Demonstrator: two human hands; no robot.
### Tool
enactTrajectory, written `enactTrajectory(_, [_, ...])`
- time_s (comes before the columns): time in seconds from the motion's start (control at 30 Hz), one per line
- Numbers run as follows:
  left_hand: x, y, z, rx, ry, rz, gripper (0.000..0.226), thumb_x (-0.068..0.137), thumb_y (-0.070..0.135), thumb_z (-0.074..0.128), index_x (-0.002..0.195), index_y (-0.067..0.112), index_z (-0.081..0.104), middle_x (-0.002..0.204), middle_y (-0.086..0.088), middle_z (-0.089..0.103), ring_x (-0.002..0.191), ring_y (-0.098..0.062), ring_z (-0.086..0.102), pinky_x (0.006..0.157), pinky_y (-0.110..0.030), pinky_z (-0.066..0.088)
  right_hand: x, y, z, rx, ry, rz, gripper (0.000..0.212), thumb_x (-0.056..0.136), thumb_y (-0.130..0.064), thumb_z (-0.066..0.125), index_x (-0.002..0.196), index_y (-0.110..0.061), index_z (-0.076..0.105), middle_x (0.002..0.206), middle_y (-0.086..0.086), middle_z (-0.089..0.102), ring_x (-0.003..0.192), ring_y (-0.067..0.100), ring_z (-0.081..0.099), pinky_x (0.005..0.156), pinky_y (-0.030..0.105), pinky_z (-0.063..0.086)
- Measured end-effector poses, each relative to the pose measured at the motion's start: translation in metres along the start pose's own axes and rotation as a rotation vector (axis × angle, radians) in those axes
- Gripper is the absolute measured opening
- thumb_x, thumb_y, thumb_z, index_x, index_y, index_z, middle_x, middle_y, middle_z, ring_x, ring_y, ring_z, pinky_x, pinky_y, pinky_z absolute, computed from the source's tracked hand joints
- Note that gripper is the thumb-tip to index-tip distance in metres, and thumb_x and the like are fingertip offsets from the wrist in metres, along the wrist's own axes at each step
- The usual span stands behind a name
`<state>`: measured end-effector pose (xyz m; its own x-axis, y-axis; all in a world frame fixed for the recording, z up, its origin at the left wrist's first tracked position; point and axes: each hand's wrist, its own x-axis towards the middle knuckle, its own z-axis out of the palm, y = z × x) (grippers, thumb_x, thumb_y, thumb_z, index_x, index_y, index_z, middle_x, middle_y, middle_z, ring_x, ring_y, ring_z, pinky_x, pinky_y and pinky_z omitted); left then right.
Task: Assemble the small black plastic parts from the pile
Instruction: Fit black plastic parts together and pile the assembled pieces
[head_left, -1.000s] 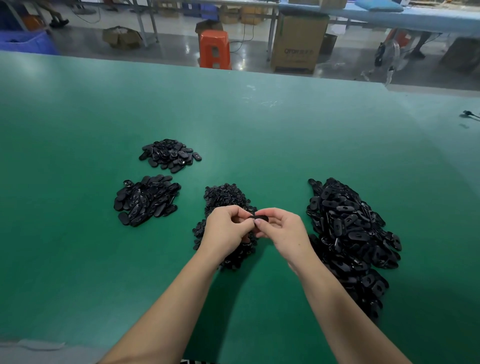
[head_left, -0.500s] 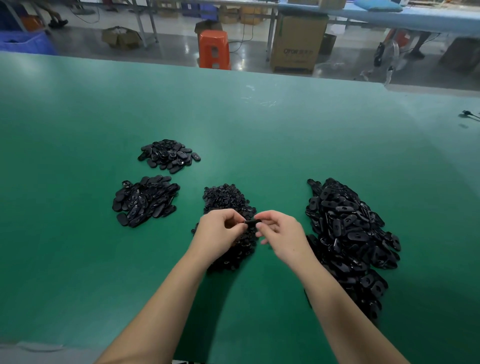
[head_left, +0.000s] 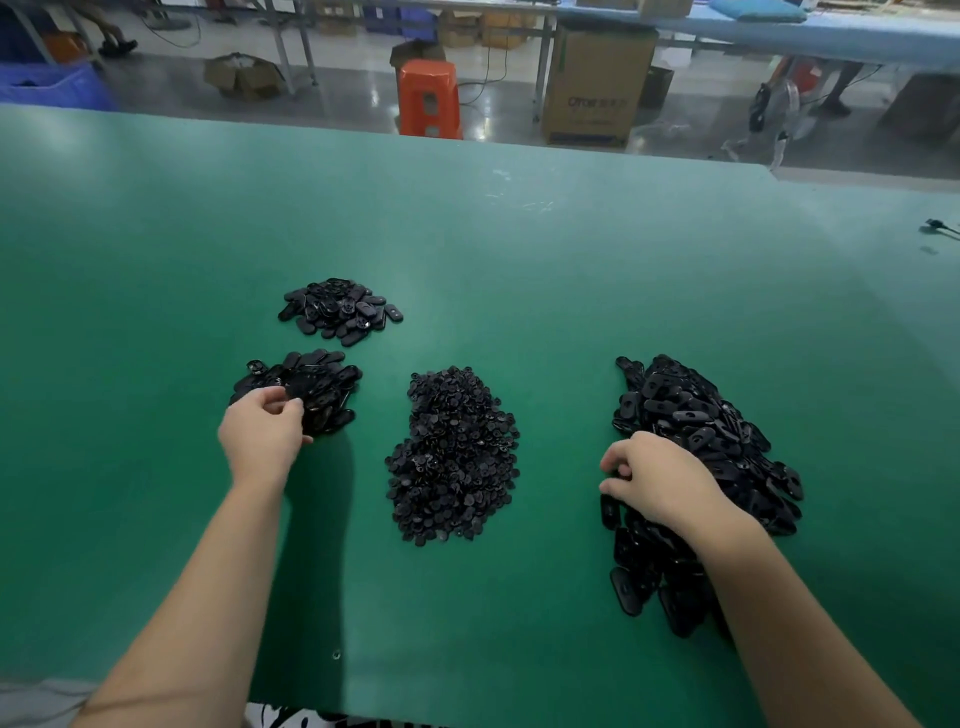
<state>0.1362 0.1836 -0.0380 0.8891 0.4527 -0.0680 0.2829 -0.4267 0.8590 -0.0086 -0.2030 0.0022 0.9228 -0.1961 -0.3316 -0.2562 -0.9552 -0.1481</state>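
On green table (head_left: 519, 260), left hand (head_left: 262, 434) pinches part at near-left pile (head_left: 306, 389); right hand (head_left: 660, 480) curled in big pile (head_left: 701, 441), grip hidden.

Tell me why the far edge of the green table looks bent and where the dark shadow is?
Head view: the wide-angle lens bows the green table at its far edge; a dark shadow lies on the table beside the left hand and its forearm; the shiny floor behind glares; the left hand's fingers are a bit blurred.

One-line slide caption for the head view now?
Left hand at near-left pile, right hand on large right pile.
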Motion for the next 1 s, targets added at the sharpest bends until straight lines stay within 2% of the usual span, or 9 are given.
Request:
enactTrajectory(0.07, [-0.006, 0.002, 0.003, 0.018, 0.019, 0.043, 0.031, 0.094, 0.015, 0.061, 0.125, 0.015, 0.066, 0.098, -0.001, 0.071, 0.063, -0.021, 0.068, 0.061, -0.027, 0.048, -0.002, -0.002, 0.004, -0.080, -0.045, -0.010, 0.033, 0.091, -0.044, 0.070, 0.119, -0.029, 0.063, 0.111, -0.005, 0.048, 0.098, 0.019, 0.060, 0.080, 0.031, 0.049])
enactTrajectory(0.13, [-0.014, 0.004, 0.006, 0.056, 0.002, 0.116, 0.027, 0.093, 0.017, 0.060, 0.119, 0.020, 0.069, 0.089, 0.004, 0.069, 0.070, -0.013, 0.063, 0.066, -0.027, 0.045, -0.003, -0.004, 0.007, -0.136, -0.063, -0.016, 0.038, 0.090, -0.041, 0.072, 0.122, -0.027, 0.060, 0.114, -0.001, 0.046, 0.103, 0.021, 0.056, 0.080, 0.032, 0.047])
enactTrajectory(0.23, [-0.026, 0.003, 0.014, 0.126, -0.178, 0.181, 0.015, 0.094, 0.021, 0.062, 0.104, 0.025, 0.072, 0.084, 0.009, 0.069, 0.067, -0.009, 0.060, 0.057, -0.024, 0.044, -0.002, -0.005, 0.010, -0.151, -0.057, -0.014, 0.039, 0.089, -0.036, 0.073, 0.123, -0.024, 0.058, 0.115, 0.001, 0.046, 0.110, 0.022, 0.051, 0.082, 0.032, 0.045])
enactTrajectory(0.37, [-0.033, -0.001, 0.018, 0.277, -0.417, 0.255, 0.009, 0.095, 0.025, 0.065, 0.094, 0.031, 0.071, 0.086, 0.011, 0.071, 0.076, -0.011, 0.065, 0.060, -0.024, 0.045, 0.004, -0.005, 0.012, -0.132, -0.020, -0.010, 0.038, 0.087, -0.041, 0.075, 0.115, -0.023, 0.057, 0.106, -0.002, 0.042, 0.106, 0.021, 0.050, 0.077, 0.032, 0.041])
enactTrajectory(0.5, [-0.036, -0.002, 0.018, 0.462, -0.535, 0.346, 0.009, 0.094, 0.025, 0.069, 0.092, 0.034, 0.070, 0.088, 0.018, 0.065, 0.079, -0.001, 0.060, 0.060, -0.017, 0.042, 0.010, -0.011, 0.017, -0.056, 0.034, -0.013, 0.025, 0.091, -0.038, 0.070, 0.105, -0.022, 0.058, 0.106, -0.002, 0.058, 0.092, 0.020, 0.054, 0.073, 0.032, 0.042])
enactTrajectory(0.6, [-0.038, -0.001, 0.020, 0.499, -0.553, 0.373, 0.007, 0.092, 0.026, 0.072, 0.091, 0.033, 0.071, 0.090, 0.016, 0.067, 0.081, 0.004, 0.056, 0.065, -0.020, 0.041, 0.012, -0.019, 0.022, 0.011, 0.028, -0.064, 0.017, 0.094, -0.033, 0.065, 0.108, -0.023, 0.064, 0.100, -0.004, 0.066, 0.094, 0.019, 0.060, 0.078, 0.031, 0.049])
enactTrajectory(0.7, [-0.042, 0.002, 0.023, 0.503, -0.551, 0.381, 0.005, 0.090, 0.029, 0.076, 0.090, 0.032, 0.073, 0.087, 0.015, 0.067, 0.081, 0.002, 0.057, 0.064, -0.021, 0.041, 0.012, -0.028, 0.028, 0.003, 0.029, -0.148, 0.014, 0.097, -0.031, 0.060, 0.108, -0.025, 0.067, 0.100, -0.006, 0.061, 0.099, 0.019, 0.062, 0.085, 0.032, 0.051])
enactTrajectory(0.87, [-0.045, 0.003, 0.027, 0.528, -0.546, 0.410, 0.003, 0.089, 0.029, 0.076, 0.091, 0.030, 0.073, 0.085, 0.014, 0.064, 0.079, -0.002, 0.057, 0.060, -0.021, 0.040, 0.011, -0.036, 0.033, 0.051, 0.099, -0.190, 0.011, 0.097, -0.035, 0.061, 0.103, -0.026, 0.063, 0.091, -0.011, 0.048, 0.086, 0.016, 0.057, 0.075, 0.029, 0.045])
enactTrajectory(1.0, [-0.044, 0.003, 0.029, 0.576, -0.542, 0.440, 0.002, 0.091, 0.028, 0.074, 0.090, 0.027, 0.072, 0.088, 0.012, 0.062, 0.080, -0.005, 0.058, 0.068, -0.024, 0.044, 0.011, -0.039, 0.032, 0.033, 0.112, -0.033, 0.039, 0.094, -0.049, 0.064, 0.120, -0.023, 0.051, 0.113, -0.002, 0.053, 0.084, 0.019, 0.054, 0.071, 0.031, 0.042])
